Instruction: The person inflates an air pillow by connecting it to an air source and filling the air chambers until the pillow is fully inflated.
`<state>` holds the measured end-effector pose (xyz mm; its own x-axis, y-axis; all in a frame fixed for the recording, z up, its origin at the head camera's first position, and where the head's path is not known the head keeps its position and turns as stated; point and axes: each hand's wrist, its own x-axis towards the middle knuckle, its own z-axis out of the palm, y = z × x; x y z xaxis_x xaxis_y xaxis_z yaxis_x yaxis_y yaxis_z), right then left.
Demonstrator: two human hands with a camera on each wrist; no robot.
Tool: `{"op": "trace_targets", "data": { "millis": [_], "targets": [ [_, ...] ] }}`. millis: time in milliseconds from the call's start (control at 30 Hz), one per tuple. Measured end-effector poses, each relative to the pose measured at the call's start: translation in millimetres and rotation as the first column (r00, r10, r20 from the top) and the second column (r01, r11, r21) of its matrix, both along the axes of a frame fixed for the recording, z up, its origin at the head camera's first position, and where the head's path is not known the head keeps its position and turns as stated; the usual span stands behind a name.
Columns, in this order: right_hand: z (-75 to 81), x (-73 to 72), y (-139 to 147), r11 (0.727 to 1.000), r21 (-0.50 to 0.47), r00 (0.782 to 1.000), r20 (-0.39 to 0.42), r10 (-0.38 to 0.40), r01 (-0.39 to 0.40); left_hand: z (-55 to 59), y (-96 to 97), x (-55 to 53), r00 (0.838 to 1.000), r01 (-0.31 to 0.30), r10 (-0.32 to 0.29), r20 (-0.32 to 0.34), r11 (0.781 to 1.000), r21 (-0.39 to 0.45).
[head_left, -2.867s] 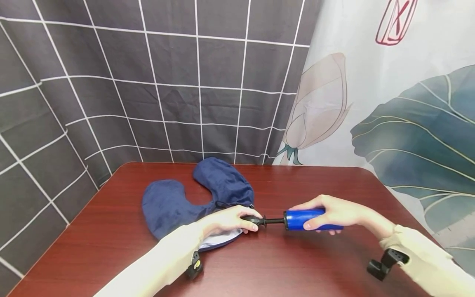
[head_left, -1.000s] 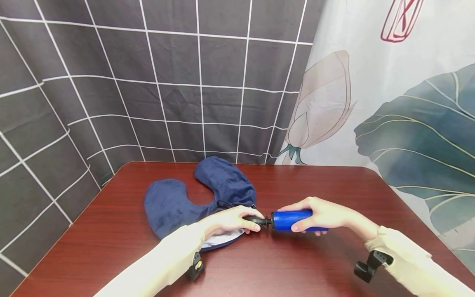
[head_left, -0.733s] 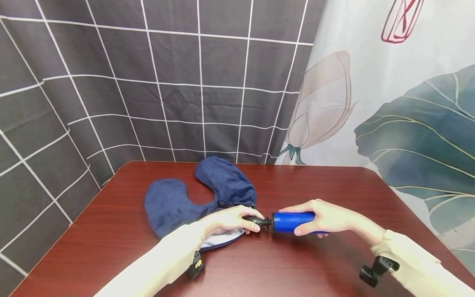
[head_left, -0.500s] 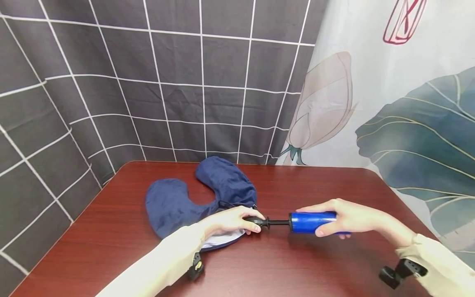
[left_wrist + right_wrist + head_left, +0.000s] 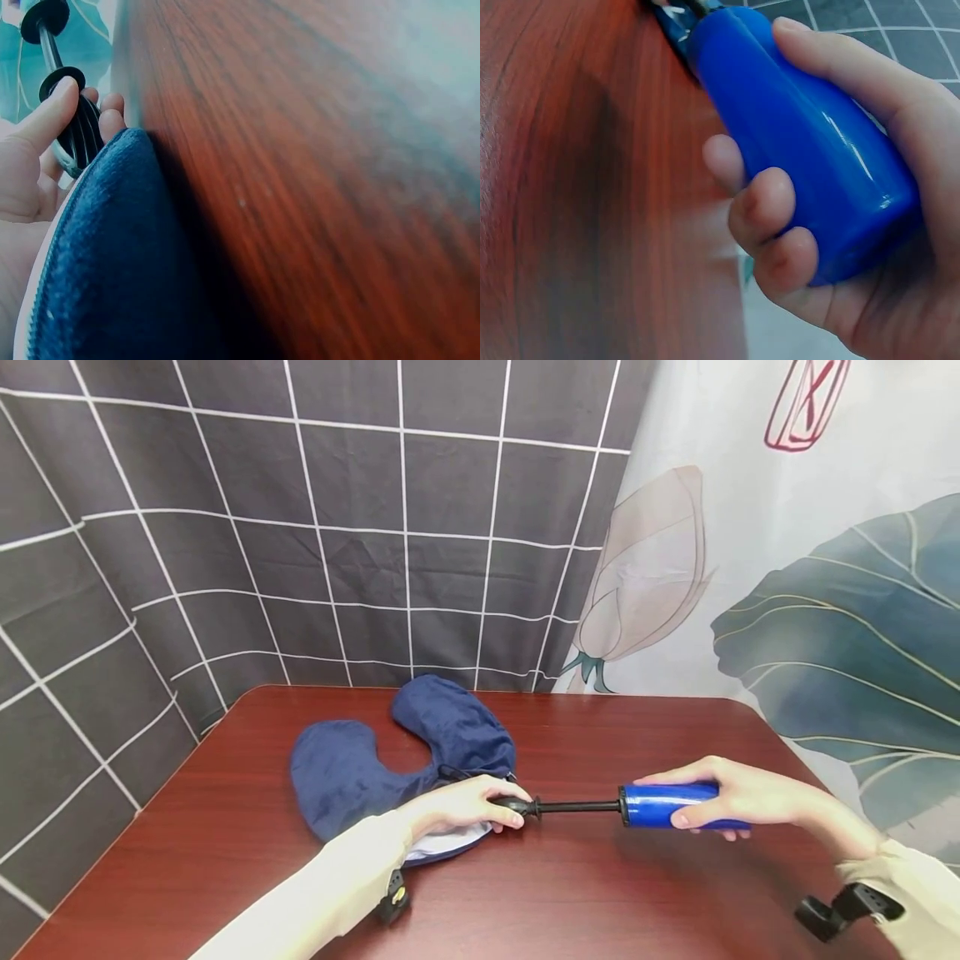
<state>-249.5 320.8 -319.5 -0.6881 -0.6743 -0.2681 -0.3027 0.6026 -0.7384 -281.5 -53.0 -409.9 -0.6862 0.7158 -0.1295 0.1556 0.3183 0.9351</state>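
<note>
A hand pump with a blue barrel [image 5: 660, 805] and a thin black rod [image 5: 577, 807] lies level over the table, its rod drawn far out. My right hand [image 5: 738, 797] grips the barrel, fingers curled round it in the right wrist view. With my left hand [image 5: 468, 804] I hold the pump's black ribbed end [image 5: 79, 131] between thumb and fingers. Under that hand lies a navy U-shaped neck pillow [image 5: 345, 777], its zipped edge folded open on a white lining [image 5: 450, 843]. How the pump's end joins the pillow is hidden by my left hand.
The reddish-brown wooden table [image 5: 570, 893] carries the pillow on its left half. Behind it hangs a dark grey curtain [image 5: 360, 568] with white grid lines, and a white floral curtain [image 5: 750, 610] at the right.
My right hand slid the blue barrel left along the rod about a second ago, then drew it back right, exposing more rod. The left hand and pillow stayed put.
</note>
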Motion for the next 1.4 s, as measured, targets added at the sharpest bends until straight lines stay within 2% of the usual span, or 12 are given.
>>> {"op": "trace_targets", "data": {
  "millis": [300,533,667,900,1233,1400],
  "targets": [
    [-20.0,-11.6,-45,0.998,0.029,0.996,-0.069,-0.051,0.053,0.3,0.5,0.3,1.0,-0.009,0.009,0.02,1.0,0.009],
    [-32.3,-15.7,-81,0.999,0.018,0.992,-0.119,-0.039,0.042,2.3,-0.6,2.0,1.0,0.001,-0.002,0.023,1.0,0.018],
    [-33.1,-15.2,-88,0.999,0.029,0.99,-0.137,-0.022,0.026,2.8,-1.8,2.7,1.0,0.007,-0.007,0.023,1.0,0.015],
    [-20.0,-10.6,-67,0.998,0.058,0.991,-0.132,0.008,0.0,2.4,-1.2,1.7,1.0,0.007,-0.008,0.018,1.0,0.004],
    [-4.9,-3.2,-4,0.999,0.031,0.993,-0.115,-0.003,0.006,-0.9,2.3,0.2,1.0,0.028,-0.028,-0.003,1.0,0.01],
    [-8.0,-3.0,11,1.0,-0.013,0.994,-0.103,-0.025,0.024,-0.9,1.7,0.2,1.0,0.001,-0.001,-0.011,1.0,0.0]
  ]
}}
